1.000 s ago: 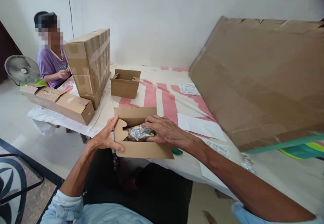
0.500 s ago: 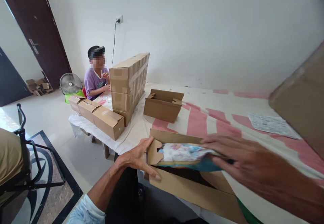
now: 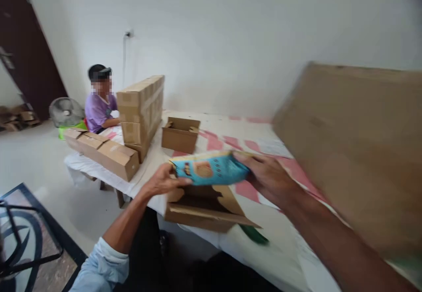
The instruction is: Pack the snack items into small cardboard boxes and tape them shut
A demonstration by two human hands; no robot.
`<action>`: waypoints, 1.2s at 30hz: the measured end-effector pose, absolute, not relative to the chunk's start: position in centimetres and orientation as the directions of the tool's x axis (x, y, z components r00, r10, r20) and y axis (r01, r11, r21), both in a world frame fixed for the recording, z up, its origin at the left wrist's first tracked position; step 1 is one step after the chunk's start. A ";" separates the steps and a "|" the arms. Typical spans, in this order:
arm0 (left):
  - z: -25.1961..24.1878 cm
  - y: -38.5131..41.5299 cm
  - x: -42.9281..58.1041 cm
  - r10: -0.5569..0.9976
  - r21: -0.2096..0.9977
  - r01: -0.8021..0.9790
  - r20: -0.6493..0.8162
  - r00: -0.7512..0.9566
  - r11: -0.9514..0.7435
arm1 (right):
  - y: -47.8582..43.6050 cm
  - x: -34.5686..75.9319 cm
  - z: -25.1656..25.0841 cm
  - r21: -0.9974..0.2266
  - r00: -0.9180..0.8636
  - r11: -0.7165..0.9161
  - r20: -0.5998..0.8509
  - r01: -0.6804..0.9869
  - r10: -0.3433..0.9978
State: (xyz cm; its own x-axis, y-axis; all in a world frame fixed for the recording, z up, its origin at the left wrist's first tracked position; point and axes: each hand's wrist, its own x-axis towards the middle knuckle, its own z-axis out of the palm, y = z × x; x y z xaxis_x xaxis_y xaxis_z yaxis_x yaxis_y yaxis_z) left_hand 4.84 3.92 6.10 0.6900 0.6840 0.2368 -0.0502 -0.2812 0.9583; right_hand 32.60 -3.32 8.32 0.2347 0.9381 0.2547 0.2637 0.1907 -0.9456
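Observation:
A blue plastic packet [image 3: 211, 169] with a printed picture is held level between my two hands. My left hand [image 3: 166, 178] grips its left end, thumb along the near side. At the other end, my right hand [image 3: 268, 171] is closed round the packet, its fingertips partly hidden. Just below the packet, an open cardboard box [image 3: 201, 219] stands at the table's near edge with its flaps up; neither hand holds it. Part of the box's inside is dark.
Another open cardboard box [image 3: 180, 138] stands farther back. Taped boxes [image 3: 130, 116] are stacked left of it, beside a long row of boxes [image 3: 102, 151]. A large cardboard box [image 3: 356, 151] fills the right. A co-worker in purple [image 3: 99, 109] sits at the far left. Something green [image 3: 253, 234] lies near the open box.
The packet has come up out of the near box and turned its blue side towards me. My left hand has let go of the box and taken the packet's end. The view has swung right.

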 end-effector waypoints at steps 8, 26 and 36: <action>6.2 7.5 5.0 0.810 0.974 -0.170 0.220 0.544 -0.150 | -2.2 31.6 7.8 -0.975 0.161 0.220 0.218 0.003 0.963; 11.5 15.6 7.8 0.712 0.850 -0.318 0.527 0.464 -0.421 | 3.0 33.2 10.1 -0.911 0.392 0.412 0.391 0.034 0.833; 1.1 22.8 6.8 0.890 0.971 -0.037 0.233 0.391 -0.238 | -4.8 37.6 0.5 -0.855 0.389 -0.012 0.224 0.519 0.894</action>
